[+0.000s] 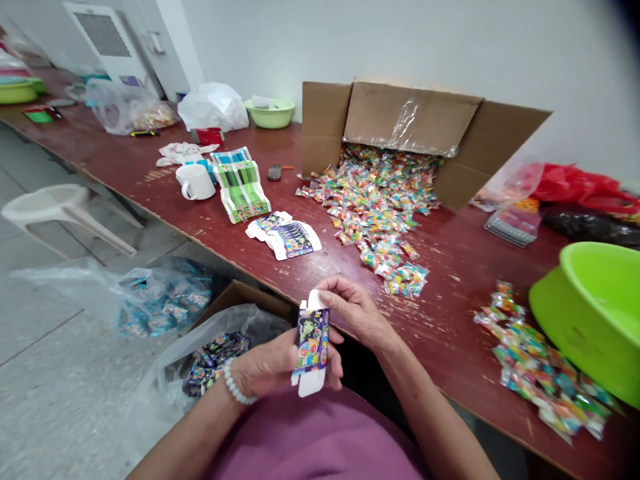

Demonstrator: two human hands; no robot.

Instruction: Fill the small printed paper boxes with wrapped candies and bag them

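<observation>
A small purple printed box [313,340] with white flaps at its top and bottom is held upright in front of my body. My left hand [275,360], with a beaded bracelet at the wrist, grips it from behind and the side. The fingers of my right hand [353,307] pinch its top white flap. On the table just beyond lie flat purple cartons [295,240], with green and blue cartons [243,187] farther back. Small wrapped candies [380,200] spill toward me from a large open cardboard box [413,117].
At the right, a green basin [595,313] stands beside another candy pile [545,373]. A white mug [195,182] sits left of the cartons. Below the table edge, a clear bag [170,360] holds purple packs. A white stool [65,207] stands at the left.
</observation>
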